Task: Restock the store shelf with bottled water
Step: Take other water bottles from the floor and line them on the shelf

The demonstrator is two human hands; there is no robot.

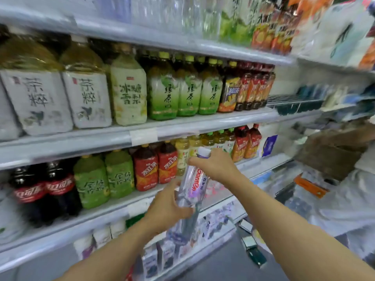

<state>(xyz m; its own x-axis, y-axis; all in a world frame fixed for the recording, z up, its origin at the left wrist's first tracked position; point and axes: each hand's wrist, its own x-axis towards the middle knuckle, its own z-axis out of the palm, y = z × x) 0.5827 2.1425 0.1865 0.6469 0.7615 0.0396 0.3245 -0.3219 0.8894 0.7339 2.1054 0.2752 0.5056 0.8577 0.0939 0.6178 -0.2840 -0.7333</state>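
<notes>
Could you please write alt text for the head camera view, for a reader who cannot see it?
Two hands hold a clear water bottle before stocked store shelves: the left hand grips its base, the right hand its top. Behind it stand red tea bottles, green tea bottles and cola bottles.

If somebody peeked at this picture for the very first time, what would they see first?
Probably the clear water bottle in the middle, gripped by both hands: the left hand round its lower end, the right hand near its cap. Next, the big pale tea jugs on the shelf at upper left, and the dark cola bottles lower left.
</notes>
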